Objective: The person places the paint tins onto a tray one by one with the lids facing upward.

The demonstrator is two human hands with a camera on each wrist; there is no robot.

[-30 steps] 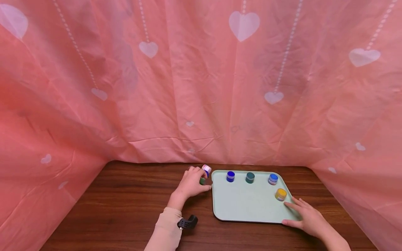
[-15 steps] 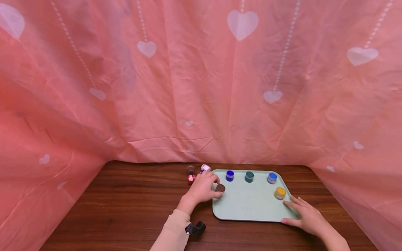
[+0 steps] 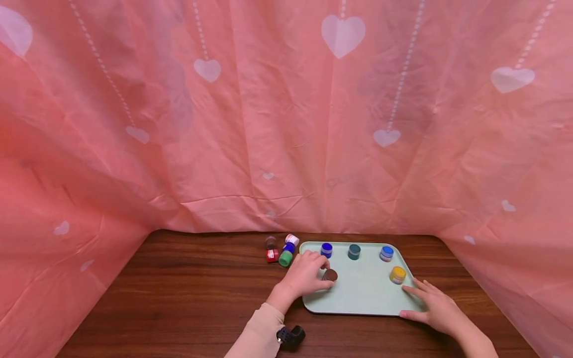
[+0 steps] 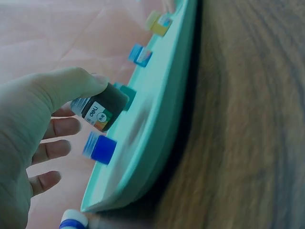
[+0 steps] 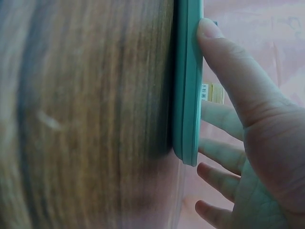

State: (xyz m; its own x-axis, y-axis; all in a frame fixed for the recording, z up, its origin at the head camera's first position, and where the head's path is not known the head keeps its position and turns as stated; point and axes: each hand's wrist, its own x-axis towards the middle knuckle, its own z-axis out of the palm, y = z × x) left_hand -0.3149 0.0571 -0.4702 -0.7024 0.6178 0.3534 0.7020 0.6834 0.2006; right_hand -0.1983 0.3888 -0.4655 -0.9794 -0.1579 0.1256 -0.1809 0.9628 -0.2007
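Jar [image 3: 331,275], brown, pinched in left hand [image 3: 306,276] over left side of tray [image 3: 358,301]; right hand [image 3: 440,309] gripping nothing, fingers spread, at tray's right end near yellow jar [image 3: 397,275].

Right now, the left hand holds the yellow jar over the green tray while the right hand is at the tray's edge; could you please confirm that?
The colour is wrong: the left hand holds the dark brown deli-labelled jar over the green tray, as the head and left wrist views show.
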